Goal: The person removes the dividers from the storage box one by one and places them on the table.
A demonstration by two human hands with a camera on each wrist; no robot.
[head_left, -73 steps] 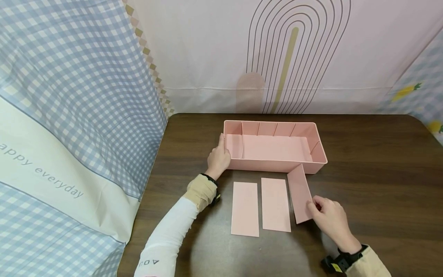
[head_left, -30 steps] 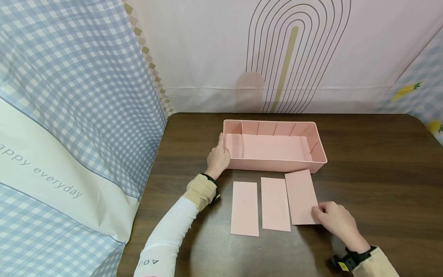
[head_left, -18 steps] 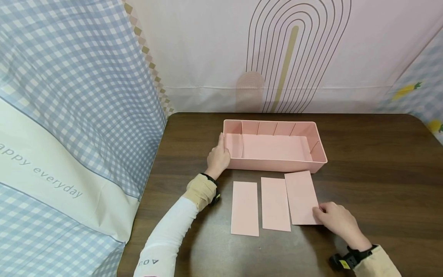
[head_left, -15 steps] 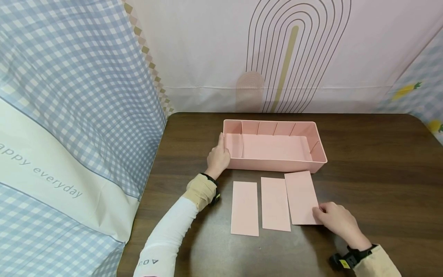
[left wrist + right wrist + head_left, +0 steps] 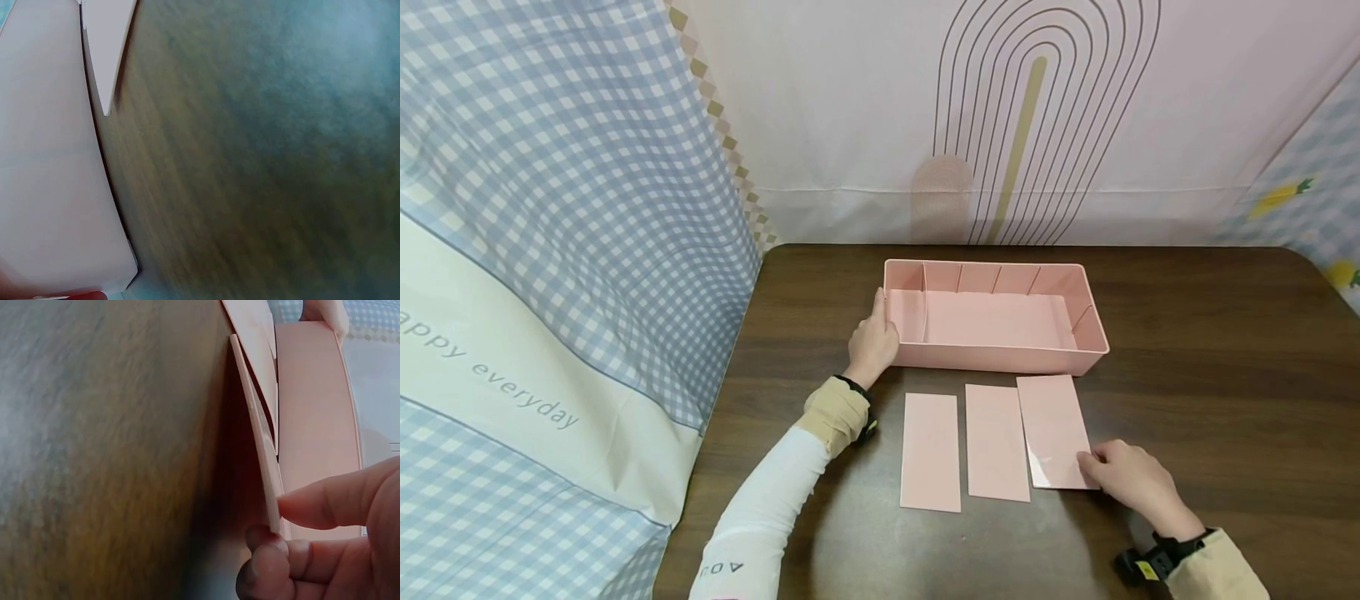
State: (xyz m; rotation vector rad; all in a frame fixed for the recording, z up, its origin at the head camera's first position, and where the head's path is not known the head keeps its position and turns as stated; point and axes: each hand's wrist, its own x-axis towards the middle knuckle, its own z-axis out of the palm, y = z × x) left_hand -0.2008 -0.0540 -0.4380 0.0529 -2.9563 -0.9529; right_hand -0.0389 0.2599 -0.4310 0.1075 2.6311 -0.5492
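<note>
A pink organizer box (image 5: 996, 360) with one divider slotted in near its left end stands mid-table. My left hand (image 5: 874, 337) holds the box's left end, thumb up along the wall; the left wrist view shows only the box wall (image 5: 50, 187) and blurred table. Three pink divider panels lie side by side in front of the box: left (image 5: 931, 451), middle (image 5: 997, 442), right (image 5: 1054, 431). My right hand (image 5: 1123, 479) pinches the right panel's near right corner. In the right wrist view the thumb and fingers (image 5: 325, 500) grip that panel's edge (image 5: 259, 431), slightly raised off the wood.
The dark wooden table (image 5: 1210, 350) extends to the right of the box. A checked blue cloth (image 5: 565, 250) hangs along the table's left edge, and a pale printed backdrop (image 5: 1000, 125) stands behind its far edge.
The right panel, earlier tilted up on edge against the box's front, now lies nearly flat beside the other two. My right hand has kept hold of its corner. The left hand has not moved.
</note>
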